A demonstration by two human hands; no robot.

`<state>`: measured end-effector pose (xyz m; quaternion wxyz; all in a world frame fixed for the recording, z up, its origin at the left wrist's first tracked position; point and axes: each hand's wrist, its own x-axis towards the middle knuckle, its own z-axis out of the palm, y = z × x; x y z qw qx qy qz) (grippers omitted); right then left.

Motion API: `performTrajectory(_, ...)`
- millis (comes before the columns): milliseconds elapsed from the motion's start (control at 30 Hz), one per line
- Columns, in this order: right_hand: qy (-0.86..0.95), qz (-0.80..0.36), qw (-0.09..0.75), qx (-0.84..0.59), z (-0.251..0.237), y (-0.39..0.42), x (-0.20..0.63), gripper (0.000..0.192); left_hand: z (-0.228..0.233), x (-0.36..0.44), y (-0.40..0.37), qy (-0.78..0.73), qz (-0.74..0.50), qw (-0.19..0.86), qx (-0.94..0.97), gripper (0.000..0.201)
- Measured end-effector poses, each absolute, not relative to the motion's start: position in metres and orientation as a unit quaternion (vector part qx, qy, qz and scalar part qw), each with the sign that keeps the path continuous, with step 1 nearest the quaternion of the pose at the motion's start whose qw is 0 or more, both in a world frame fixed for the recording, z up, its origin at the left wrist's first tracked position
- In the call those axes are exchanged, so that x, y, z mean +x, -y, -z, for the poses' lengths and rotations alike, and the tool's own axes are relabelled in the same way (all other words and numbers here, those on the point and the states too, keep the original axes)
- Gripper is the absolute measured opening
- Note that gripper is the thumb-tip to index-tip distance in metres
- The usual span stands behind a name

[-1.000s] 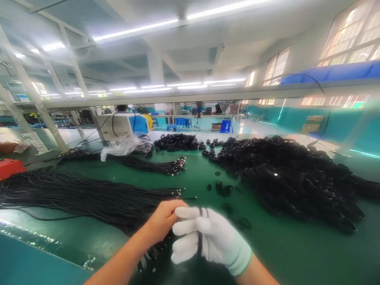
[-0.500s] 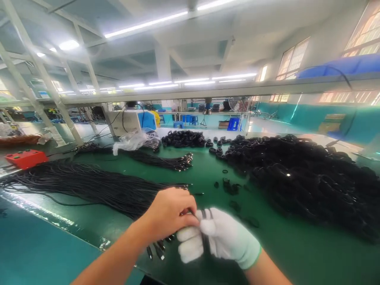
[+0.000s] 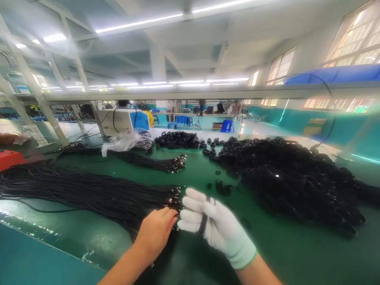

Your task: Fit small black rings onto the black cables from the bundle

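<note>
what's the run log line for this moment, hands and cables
left hand: bare, fingers at cable bundle ends | right hand: white glove, black band around fingers | coiled cable pile to right | green table

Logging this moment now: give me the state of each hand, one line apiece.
Left hand: bare, curled at the ends of the black cables; whether it grips one cannot be told.
Right hand: gloved, fingers loosely bent, black bands looped around them.
</note>
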<state>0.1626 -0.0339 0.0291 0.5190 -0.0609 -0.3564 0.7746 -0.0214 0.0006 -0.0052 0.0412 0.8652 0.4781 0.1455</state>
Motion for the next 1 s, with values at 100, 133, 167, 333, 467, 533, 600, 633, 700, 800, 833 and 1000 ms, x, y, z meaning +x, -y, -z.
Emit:
performTrajectory(100,0.325,-0.765,0.549,-0.093,-0.029,0.031,0.166,0.026,0.005,-0.015,0.018,-0.491,-0.102,-0.007,0.865,0.027)
performTrajectory(133,0.324,-0.759,0.553,-0.11,-0.028,0.03,0.167,0.025,0.004,-0.012,0.025,-0.485,-0.096,-0.009,0.869,0.027)
performTrajectory(167,0.327,-0.754,0.555,-0.124,-0.026,0.029,0.167,0.024,0.003,-0.008,0.032,-0.475,-0.097,-0.009,0.875,0.026)
performTrajectory(333,0.353,-0.747,0.52,-0.215,-0.014,0.032,0.163,0.031,-0.012,-0.001,0.045,-0.383,-0.163,-0.027,0.909,0.019)
performTrajectory(467,0.407,-0.799,0.396,-0.197,-0.008,0.04,0.157,0.031,-0.039,-0.017,0.029,-0.331,-0.196,-0.03,0.923,0.012)
performTrajectory(533,0.407,-0.834,0.346,-0.139,-0.003,0.043,0.153,0.032,-0.053,-0.027,0.02,-0.321,-0.191,0.024,0.927,0.012)
performTrajectory(600,0.377,-0.862,0.322,-0.109,0.003,0.046,0.147,0.039,-0.06,-0.034,0.012,-0.321,-0.19,0.125,0.919,0.01)
performTrajectory(633,0.358,-0.874,0.313,-0.1,0.007,0.047,0.144,0.042,-0.06,-0.036,0.009,-0.321,-0.192,0.187,0.908,0.009)
performTrajectory(700,0.32,-0.898,0.29,-0.081,0.012,0.048,0.137,0.043,-0.053,-0.036,0.003,-0.324,-0.206,0.313,0.869,0.009)
performTrajectory(800,0.283,-0.912,0.291,-0.06,0.012,0.049,0.129,0.039,-0.03,-0.032,-0.002,-0.341,-0.23,0.449,0.794,0.015)
performTrajectory(833,0.277,-0.907,0.313,-0.06,0.01,0.048,0.129,0.038,-0.022,-0.03,-0.003,-0.351,-0.234,0.471,0.775,0.018)
performTrajectory(1000,0.285,-0.823,0.479,-0.11,-0.003,0.036,0.145,0.034,-0.001,-0.029,0.005,-0.447,-0.221,0.365,0.786,0.028)
